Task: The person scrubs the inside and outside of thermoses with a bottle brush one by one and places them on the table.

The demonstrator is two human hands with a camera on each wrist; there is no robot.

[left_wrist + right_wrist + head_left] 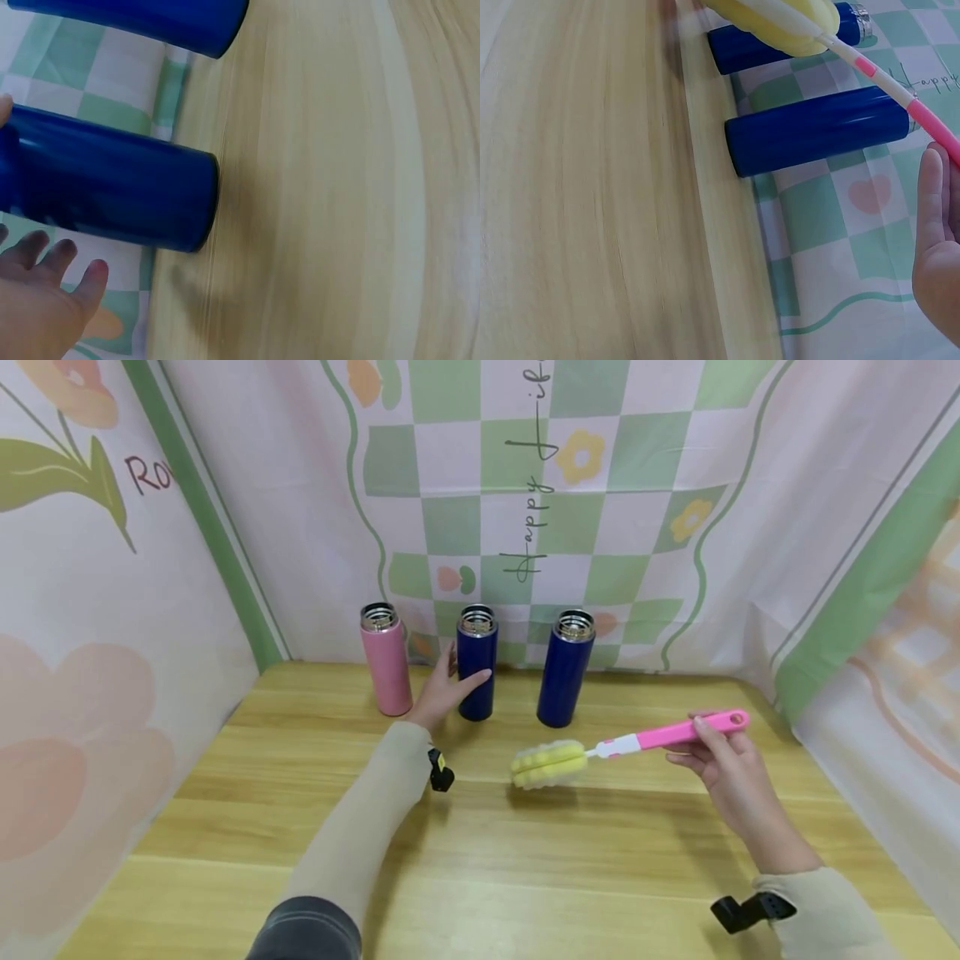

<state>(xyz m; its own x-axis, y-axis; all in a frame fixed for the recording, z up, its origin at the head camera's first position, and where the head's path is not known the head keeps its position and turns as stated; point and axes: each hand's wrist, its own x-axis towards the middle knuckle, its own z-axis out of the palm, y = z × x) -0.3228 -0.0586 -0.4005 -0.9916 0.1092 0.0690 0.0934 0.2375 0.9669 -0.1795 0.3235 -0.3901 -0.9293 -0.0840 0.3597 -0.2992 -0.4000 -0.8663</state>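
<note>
Here we see right hand (738,781) gripping brush (618,745), right of frame centre; left hand (441,692), fingers spread, around middle blue bottle (477,652), upright on bench (525,877), frame centre.

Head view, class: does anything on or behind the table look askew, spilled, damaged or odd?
Only the lettering on the checked cloth behind the table: it's turned sideways, reading up the cloth. The pink bottle, middle blue bottle and right blue bottle stand upright, open-topped, and no spill or damage shows.
</note>
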